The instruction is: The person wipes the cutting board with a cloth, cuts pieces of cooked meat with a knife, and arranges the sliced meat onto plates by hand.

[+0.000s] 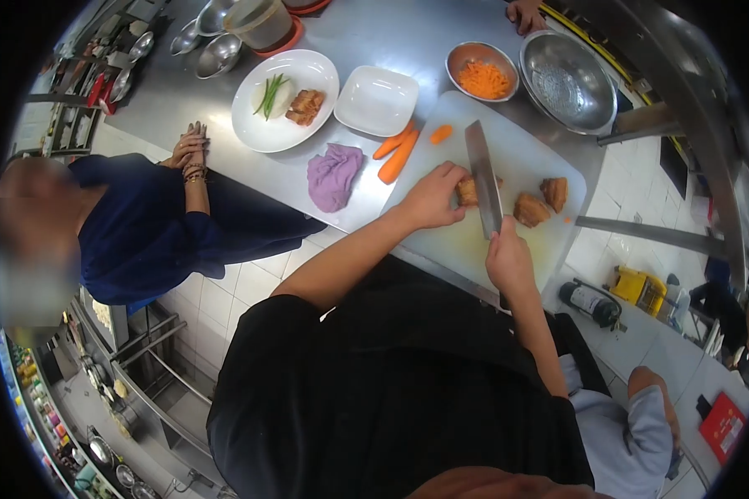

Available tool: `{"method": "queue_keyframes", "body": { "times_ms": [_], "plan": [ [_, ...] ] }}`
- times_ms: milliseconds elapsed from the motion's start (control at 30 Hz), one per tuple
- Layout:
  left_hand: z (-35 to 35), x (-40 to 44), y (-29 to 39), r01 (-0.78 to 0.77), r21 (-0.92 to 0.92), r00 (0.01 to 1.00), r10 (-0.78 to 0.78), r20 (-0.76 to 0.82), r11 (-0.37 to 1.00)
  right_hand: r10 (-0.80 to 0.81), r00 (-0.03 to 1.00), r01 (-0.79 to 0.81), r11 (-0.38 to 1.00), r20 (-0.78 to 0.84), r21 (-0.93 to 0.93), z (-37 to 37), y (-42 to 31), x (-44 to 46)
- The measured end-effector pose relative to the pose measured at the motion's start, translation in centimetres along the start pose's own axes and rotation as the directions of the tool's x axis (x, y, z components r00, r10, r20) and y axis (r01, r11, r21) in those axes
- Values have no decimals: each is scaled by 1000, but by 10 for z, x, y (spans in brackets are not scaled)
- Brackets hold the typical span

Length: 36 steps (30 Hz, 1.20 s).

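Observation:
My right hand (pixel 510 259) is closed around the handle of a cleaver (pixel 484 170), its broad blade pointing away from me over the white cutting board (pixel 433 245). The blade stands at a piece of cooked pork belly (pixel 467 193), partly hidden behind the steel. My left hand (pixel 433 198) grips that piece from the left, fingers curled. Two more browned pork chunks (pixel 531 209) lie on the board to the right of the cleaver. Left of the blade are peeled carrots (pixel 400 157) and a short carrot piece (pixel 441 134).
A white plate (pixel 250 125) holds green stalks, a pale mound and sliced meat. Near it are a square white dish (pixel 377 101), purple cloth (pixel 334 177), bowl of carrot strips (pixel 483 79) and large metal bowl (pixel 568 83). A person in dark blue (pixel 154 224) stands left; another person's hand (pixel 525 15) rests at the far edge.

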<state>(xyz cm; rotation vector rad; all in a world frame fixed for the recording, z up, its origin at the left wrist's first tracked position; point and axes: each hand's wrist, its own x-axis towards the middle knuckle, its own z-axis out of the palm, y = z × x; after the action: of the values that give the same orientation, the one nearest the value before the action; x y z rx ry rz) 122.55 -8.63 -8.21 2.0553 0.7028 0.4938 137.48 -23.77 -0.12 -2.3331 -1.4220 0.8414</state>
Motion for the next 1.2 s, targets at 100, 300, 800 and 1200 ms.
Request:
{"method": "queue_keyframes", "body": {
  "times_ms": [100, 300, 800, 1200],
  "plan": [
    [2, 1, 2, 14, 43, 1000, -15, 15, 999, 31, 999, -31, 999, 6, -23, 1, 1, -1],
    [1, 0, 2, 25, 22, 1000, -25, -2, 999, 7, 1000, -8, 1000, -15, -9, -5, -2, -5],
    [5, 5, 1, 45, 94, 999, -45, 3, 995, 59, 993, -50, 995, 101, -88, -6, -15, 3],
    [7, 4, -1, 12, 91, 1000, -11, -18, 996, 8, 983, 20, 988, 186, -152, -27, -25, 5]
  ]
}}
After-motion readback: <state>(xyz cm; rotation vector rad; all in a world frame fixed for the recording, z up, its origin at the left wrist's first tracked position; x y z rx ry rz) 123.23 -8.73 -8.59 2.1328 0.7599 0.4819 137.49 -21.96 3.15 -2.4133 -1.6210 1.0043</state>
